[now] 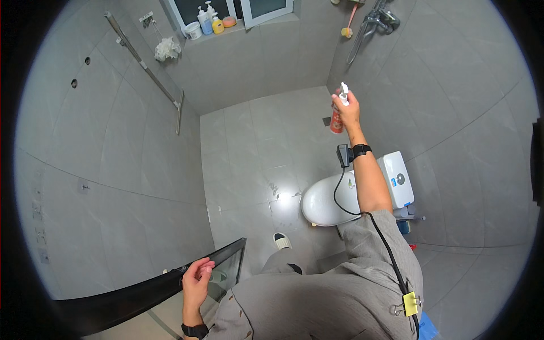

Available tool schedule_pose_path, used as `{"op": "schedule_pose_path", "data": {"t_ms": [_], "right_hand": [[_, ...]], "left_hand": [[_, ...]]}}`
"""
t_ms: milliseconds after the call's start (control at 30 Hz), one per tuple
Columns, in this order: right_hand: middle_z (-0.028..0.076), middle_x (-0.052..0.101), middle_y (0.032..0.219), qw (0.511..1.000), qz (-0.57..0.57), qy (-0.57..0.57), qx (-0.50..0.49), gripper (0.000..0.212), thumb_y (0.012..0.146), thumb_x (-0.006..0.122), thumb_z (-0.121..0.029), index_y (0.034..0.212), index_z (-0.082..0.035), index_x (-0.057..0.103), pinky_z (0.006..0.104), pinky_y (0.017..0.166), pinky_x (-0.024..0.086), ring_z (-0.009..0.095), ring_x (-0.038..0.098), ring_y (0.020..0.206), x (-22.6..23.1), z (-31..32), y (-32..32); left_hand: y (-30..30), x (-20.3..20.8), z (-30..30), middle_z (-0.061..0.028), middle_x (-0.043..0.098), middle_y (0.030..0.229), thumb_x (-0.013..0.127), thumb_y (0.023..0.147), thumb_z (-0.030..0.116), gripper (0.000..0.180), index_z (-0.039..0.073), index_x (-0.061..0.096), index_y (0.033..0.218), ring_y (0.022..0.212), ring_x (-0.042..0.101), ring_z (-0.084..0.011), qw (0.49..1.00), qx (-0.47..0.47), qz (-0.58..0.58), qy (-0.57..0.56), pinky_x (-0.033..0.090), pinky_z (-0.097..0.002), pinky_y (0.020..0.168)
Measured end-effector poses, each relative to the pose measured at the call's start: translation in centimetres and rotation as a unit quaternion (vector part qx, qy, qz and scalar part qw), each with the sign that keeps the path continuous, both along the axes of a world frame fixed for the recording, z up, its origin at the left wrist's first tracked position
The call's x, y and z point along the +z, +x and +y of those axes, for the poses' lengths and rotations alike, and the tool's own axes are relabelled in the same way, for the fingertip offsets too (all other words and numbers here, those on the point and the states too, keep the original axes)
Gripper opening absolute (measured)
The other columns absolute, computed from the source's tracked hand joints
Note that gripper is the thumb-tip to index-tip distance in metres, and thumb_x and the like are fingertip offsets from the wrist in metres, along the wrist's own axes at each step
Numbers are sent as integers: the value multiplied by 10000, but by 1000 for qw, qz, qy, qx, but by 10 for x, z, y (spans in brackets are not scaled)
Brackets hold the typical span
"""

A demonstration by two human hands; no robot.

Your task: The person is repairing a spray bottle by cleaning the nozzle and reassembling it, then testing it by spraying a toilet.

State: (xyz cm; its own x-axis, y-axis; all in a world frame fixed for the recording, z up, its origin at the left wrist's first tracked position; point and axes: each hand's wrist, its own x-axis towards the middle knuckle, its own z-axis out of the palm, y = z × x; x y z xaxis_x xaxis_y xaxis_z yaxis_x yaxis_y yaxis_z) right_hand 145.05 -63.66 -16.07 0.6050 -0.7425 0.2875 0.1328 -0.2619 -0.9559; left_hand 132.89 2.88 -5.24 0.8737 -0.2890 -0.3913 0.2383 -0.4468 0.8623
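Note:
My right hand reaches out ahead on the right, its fingers wrapped round the neck of a red spray bottle. The bottle's white trigger head sticks up above my grip. Below that arm stands a white toilet with its lid down. At lower left my left hand is beside the black top edge of a glass door. Its fingers are loosely bent and apart, with nothing visible in them. Whether it touches the door edge I cannot tell.
Bottles and a white tub line the sill under an open window. A shower mixer is on the right wall. A metal rail and a white bath puff hang left. A floor drain lies near the bottle.

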Motion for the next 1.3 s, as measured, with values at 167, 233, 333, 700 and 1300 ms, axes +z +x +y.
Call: {"op": "schedule_pose_path", "data": {"t_ms": [167, 233, 333, 700, 1300], "right_hand": [[0, 644, 776, 999, 12, -38, -32, 278, 897, 760, -258, 1046, -53, 647, 282, 628, 503, 97, 617, 676, -5, 0, -1], [-1, 642, 768, 999, -30, -11, -25, 263, 900, 758, -251, 1027, -51, 643, 280, 622, 500, 94, 617, 677, -8, -2, -3], [-6, 639, 759, 998, 48, -29, -17, 251, 907, 750, -242, 1012, -47, 632, 273, 625, 501, 97, 620, 669, -14, -10, -8], [13, 656, 755, 999, 28, -24, -32, 247, 905, 747, -249, 946, -33, 633, 281, 625, 508, 109, 629, 668, -14, -8, -21], [64, 670, 737, 964, 188, 2, -188, 276, 906, 734, -266, 1005, -24, 645, 334, 611, 511, 147, 632, 640, -134, -12, -135]], "left_hand": [[-3, -3, -3, -155, 724, 1146, 633, 986, 76, 303, -65, 617, 1254, 1036, 681, -166, 1000, 1, 0, -4, 517, -290, 944], [-3, -3, -4, -156, 723, 1148, 632, 986, 76, 303, -64, 616, 1254, 1036, 681, -166, 1000, -3, -1, -3, 516, -290, 945], [0, -3, -7, -157, 722, 1152, 629, 987, 77, 303, -62, 615, 1257, 1036, 680, -165, 1000, -14, 1, 5, 513, -287, 946], [10, -7, -12, -148, 723, 1145, 625, 988, 71, 296, -58, 617, 1255, 1039, 676, -156, 1000, -28, 12, -4, 509, -278, 939], [7, -5, -3, -144, 727, 1144, 619, 993, 82, 293, -51, 624, 1254, 1068, 681, -176, 999, -44, 17, 16, 508, -297, 954]]}}
